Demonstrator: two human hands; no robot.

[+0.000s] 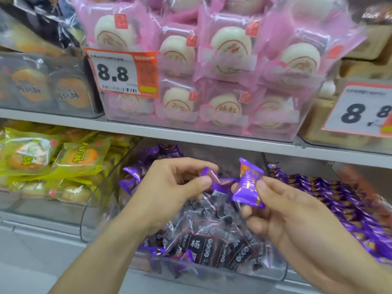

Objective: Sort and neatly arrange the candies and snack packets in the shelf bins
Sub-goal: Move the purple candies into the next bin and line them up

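Shop shelving, clear plastic bin (101,209) of dark packets below. Left hand (169,187) pinching small purple foil candy (209,174); right hand (282,211) pinching larger purple foil candy (248,183), both above bin.

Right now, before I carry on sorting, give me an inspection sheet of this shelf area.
Surface: white shelf board above, clear middle bin below it.
Job's things: dark packets mixed with purple candies in the middle bin; neat purple candy rows in the bin to the right.
Clutter: stray purple candies along the middle bin's left side.
Grippers: left hand pinches a purple candy; right hand pinches a larger purple candy.
Cables: nothing seen.
Surroundings: pink pastry packs and a price tag reading 8.8 above; yellow-green pastry packs at left.
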